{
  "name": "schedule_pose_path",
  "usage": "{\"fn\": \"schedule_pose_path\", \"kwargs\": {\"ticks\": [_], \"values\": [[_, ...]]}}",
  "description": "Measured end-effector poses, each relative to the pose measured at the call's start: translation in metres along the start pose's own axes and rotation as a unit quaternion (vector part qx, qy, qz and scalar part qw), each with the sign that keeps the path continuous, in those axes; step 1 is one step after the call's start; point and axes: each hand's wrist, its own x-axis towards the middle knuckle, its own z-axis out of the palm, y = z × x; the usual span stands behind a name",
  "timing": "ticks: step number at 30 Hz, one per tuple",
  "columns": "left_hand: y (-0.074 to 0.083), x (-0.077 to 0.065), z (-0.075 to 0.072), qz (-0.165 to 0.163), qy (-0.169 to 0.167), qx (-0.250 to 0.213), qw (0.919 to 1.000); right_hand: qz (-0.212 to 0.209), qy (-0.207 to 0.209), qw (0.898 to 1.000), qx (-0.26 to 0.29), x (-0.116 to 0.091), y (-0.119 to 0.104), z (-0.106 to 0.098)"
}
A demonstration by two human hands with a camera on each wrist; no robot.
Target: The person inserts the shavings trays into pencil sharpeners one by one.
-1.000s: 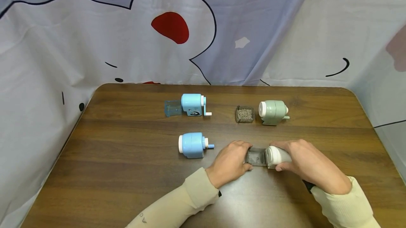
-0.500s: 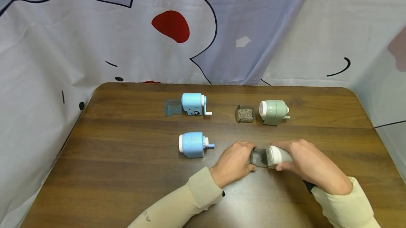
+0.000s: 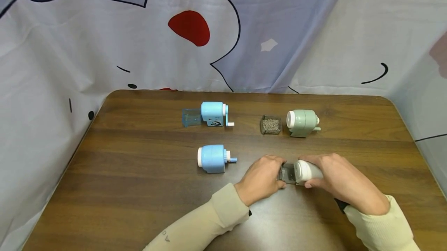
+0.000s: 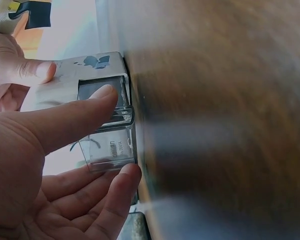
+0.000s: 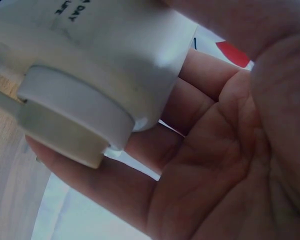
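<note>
White pencil sharpener [image 3: 307,170] lies on its side at the table's [image 3: 139,189] near edge, wrapped in my right hand [image 3: 340,177]; its clear shavings drawer [image 3: 287,173] sticks out leftward, pinched by my left hand [image 3: 262,179].

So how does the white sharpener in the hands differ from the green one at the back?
The white sharpener is gripped by the right hand, while the left hand holds its clear drawer against it. The green sharpener stands untouched, its drawer apart beside it and full of shavings. Both sit on the table.
</note>
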Motion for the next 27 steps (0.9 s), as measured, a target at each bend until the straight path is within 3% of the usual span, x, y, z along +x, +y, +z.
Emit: {"fn": "schedule_pose_path", "kwargs": {"ticks": [13, 27], "values": [[0.0035, 0.0033, 0.0056, 0.000, 0.011, -0.010, 0.9999, -0.018, 0.009, 1.000, -0.003, 0.0009, 0.0016, 0.0018], [0.0064, 0.0065, 0.0081, 0.001, 0.009, -0.008, 0.9999, -0.008, 0.000, 1.000, 0.002, 0.0007, 0.0011, 0.0011]]}}
